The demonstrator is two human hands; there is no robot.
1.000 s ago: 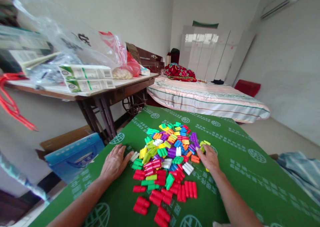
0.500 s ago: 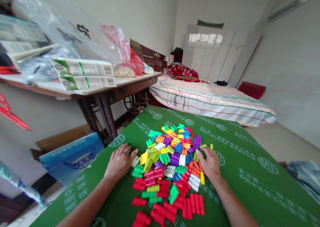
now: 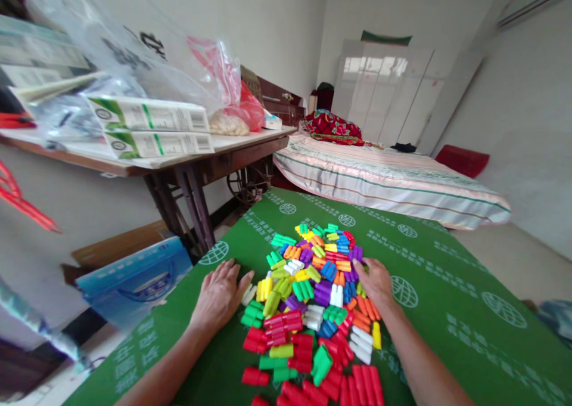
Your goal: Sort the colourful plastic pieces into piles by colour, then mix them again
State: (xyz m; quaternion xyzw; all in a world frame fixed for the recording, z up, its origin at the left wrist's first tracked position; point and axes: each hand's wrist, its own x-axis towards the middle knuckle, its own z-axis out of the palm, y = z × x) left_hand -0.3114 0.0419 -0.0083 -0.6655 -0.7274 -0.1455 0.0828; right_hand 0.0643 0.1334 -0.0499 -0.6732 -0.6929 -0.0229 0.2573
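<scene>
A heap of small plastic blocks (image 3: pixel 313 293) in red, green, yellow, purple, blue, orange and white lies on a green printed tablecloth (image 3: pixel 429 310). My left hand (image 3: pixel 221 293) lies flat on the cloth, fingers stretched out, its tips touching the left edge of the heap. My right hand (image 3: pixel 378 284) rests on the heap's right side, palm down with fingers apart, pressing against purple and orange blocks. Neither hand holds a block.
A wooden side table (image 3: pixel 214 155) at the left carries white and green boxes (image 3: pixel 152 129) and plastic bags (image 3: pixel 223 90). Below it sits a blue box (image 3: pixel 134 278). A bed (image 3: pixel 384 182) stands behind the green table, with a white wardrobe (image 3: pixel 384 90) beyond.
My right hand has slid inward to the left, pushing loose blocks into the heap. The left hand stays put at the heap's left edge. The camera has shifted slightly.
</scene>
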